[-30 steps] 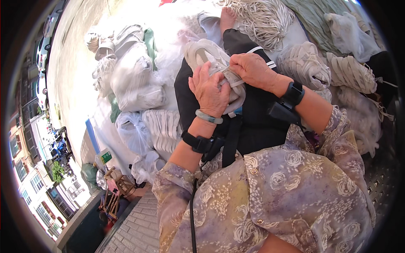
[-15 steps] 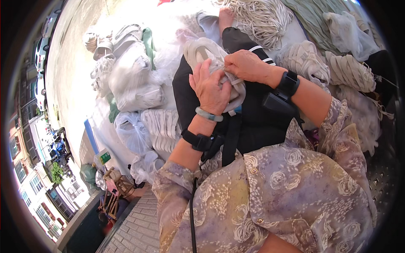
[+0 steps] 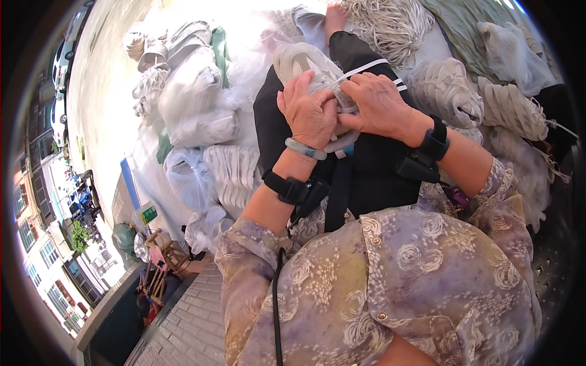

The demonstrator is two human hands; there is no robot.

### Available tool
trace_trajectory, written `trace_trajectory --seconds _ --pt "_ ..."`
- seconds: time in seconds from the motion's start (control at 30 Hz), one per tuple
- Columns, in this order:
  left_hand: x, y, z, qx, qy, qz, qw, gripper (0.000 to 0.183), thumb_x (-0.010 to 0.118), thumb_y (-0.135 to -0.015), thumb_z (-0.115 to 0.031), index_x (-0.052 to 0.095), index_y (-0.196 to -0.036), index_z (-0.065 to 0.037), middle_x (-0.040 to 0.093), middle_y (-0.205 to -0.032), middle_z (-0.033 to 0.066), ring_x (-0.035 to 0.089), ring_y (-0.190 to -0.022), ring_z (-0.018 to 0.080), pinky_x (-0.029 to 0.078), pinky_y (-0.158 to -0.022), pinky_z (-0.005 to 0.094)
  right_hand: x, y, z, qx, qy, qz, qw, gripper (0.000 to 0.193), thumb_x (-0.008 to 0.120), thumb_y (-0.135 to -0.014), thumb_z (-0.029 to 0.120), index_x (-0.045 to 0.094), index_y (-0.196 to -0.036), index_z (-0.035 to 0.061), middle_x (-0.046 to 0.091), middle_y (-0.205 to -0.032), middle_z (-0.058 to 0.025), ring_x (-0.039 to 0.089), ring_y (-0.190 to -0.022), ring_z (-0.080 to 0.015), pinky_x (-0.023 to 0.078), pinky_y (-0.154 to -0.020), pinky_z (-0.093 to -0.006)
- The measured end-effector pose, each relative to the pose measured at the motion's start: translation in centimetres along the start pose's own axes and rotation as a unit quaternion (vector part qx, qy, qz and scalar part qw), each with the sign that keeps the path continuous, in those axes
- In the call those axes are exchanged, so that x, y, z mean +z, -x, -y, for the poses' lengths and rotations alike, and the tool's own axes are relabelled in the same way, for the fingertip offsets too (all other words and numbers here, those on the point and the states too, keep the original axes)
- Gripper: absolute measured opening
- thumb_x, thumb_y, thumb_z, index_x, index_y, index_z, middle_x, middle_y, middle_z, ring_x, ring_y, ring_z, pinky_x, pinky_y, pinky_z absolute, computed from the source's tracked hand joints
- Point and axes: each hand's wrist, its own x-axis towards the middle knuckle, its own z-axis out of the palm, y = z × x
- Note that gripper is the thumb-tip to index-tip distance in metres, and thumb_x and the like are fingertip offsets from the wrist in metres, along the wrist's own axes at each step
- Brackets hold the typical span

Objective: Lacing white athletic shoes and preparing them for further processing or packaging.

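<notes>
A light beige-grey shoe upper (image 3: 292, 61) with mesh panels rests on black cloth (image 3: 378, 161) over my lap, its toe pointing away from me. My left hand (image 3: 307, 116) is closed round its left side, thumb and fingertips by the eyelets. From the lacing area a flat white shoelace (image 3: 366, 66) sticks out to the upper right, past the far side of my right hand (image 3: 383, 105). That hand is closed, with thumb and forefinger pinching at the eyelet edge. What lies between those fingertips is mostly hidden, though the lace runs right by them.
A big bundle of loose white laces (image 3: 390, 30) lies beyond my right hand. Rolled stacks of shoe uppers (image 3: 445, 90) sit at the right. White plastic bags (image 3: 198, 110) and another stack of uppers (image 3: 232, 174) are on the left. A wooden chair (image 3: 163, 259) stands lower left.
My right hand has shifted slightly right and turned, its fingers now more spread over the shoe. The white lace has come into sight above it. The left hand keeps its hold.
</notes>
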Motion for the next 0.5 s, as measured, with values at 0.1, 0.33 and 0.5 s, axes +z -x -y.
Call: trace_trajectory --seconds 0.1,0.33,0.5 --pt "0.2 -0.1 -0.2 0.0 -0.018 0.006 1.0 0.012 0.067 -0.064 -0.019 0.07 -0.075 -0.014 0.054 -0.116 0.0106 0.046 -0.11 0.0291 0.028 -0.095 0.0418 0.6 -0.1 0.3 0.033 0.007 0.026 0.999 0.026 0.057 -0.068 0.024 0.054 -0.08 0.0011 0.056 -0.08 -0.014 0.056 -0.08 -0.0306 0.045 -0.07 -0.0417" --pt "0.8 -0.5 -0.9 -0.01 -0.069 0.023 0.997 0.009 0.065 -0.064 -0.018 0.065 -0.067 -0.009 0.052 -0.121 0.0124 0.042 -0.115 0.031 0.027 -0.095 0.0472 1.3 -0.2 -0.5 0.083 -0.053 0.064 0.993 0.021 0.056 -0.071 0.022 0.06 -0.075 0.0015 0.06 -0.081 -0.0171 0.06 -0.079 -0.0325 0.048 -0.072 -0.0412" --pt "1.2 -0.5 -1.2 0.007 -0.097 0.027 0.995 0.011 0.061 -0.067 -0.016 0.063 -0.07 -0.005 0.049 -0.123 0.0147 0.039 -0.117 0.0338 0.027 -0.095 0.0519 1.1 0.2 -0.6 0.052 -0.062 0.038 0.996 0.023 0.056 -0.071 0.023 0.058 -0.077 0.0015 0.06 -0.082 -0.0171 0.059 -0.081 -0.0336 0.047 -0.073 -0.0421"
